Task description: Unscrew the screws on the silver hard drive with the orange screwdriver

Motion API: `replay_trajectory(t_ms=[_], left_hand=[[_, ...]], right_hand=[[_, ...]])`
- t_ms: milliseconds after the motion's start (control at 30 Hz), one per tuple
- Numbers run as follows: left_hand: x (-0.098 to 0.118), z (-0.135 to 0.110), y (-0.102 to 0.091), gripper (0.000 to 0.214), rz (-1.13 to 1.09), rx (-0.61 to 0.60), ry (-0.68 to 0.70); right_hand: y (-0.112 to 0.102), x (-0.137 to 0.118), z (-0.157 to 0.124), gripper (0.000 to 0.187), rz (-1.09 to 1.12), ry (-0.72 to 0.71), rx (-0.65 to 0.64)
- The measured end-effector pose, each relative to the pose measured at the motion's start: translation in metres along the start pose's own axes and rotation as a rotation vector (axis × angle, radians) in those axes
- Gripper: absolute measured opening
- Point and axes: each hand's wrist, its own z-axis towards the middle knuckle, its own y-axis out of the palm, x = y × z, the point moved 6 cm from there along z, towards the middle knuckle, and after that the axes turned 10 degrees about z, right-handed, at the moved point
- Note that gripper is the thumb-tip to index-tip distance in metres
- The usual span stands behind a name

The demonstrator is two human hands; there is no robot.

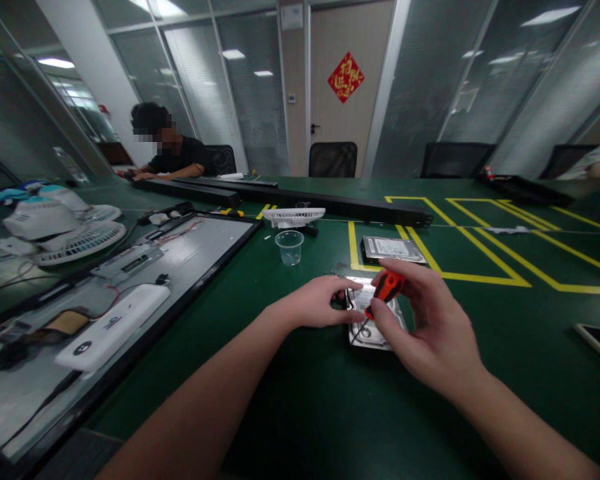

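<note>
A silver hard drive (377,338) lies flat on the green table in front of me. My left hand (317,301) grips its left side, thumb and fingers curled at the edge. In my right hand (433,320) is a screwdriver (391,287) with an orange-red and black handle, held between thumb and fingers. Its thin shaft slants down to the left, the tip at the drive's lower left corner; whether it sits in a screw is too small to tell. Just beyond, a second hard drive (393,249) with a white label rests by yellow tape lines.
A clear plastic cup (289,248) stands beyond my left hand, near a white fan head (294,215). At left lies a large panel (180,260) with a white power bank (113,327) and cables. Long black bars (330,201) cross the table. A person (180,150) sits opposite.
</note>
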Motion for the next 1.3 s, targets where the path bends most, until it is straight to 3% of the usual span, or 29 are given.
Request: replay_trajectory(t_ms=[200,433,800,1300], left_hand=[[-0.002,0.001,0.002,0.057,0.013,-0.009,0.013],[0.001,0.0,-0.001,0.05,-0.027,0.026,0.042],[-0.001,0.0,0.0,0.053,0.002,0.006,0.013],[-0.002,0.0,0.001,0.072,0.041,-0.004,-0.006]], right_hand=[[0.001,0.003,-0.003,0.06,0.081,0.027,-0.033],[0.0,-0.001,0.002,0.061,0.011,-0.054,-0.016],[0.0,-0.002,0.003,0.054,-0.019,-0.061,0.006],[0.001,0.01,-0.004,0.064,0.109,0.082,0.024]])
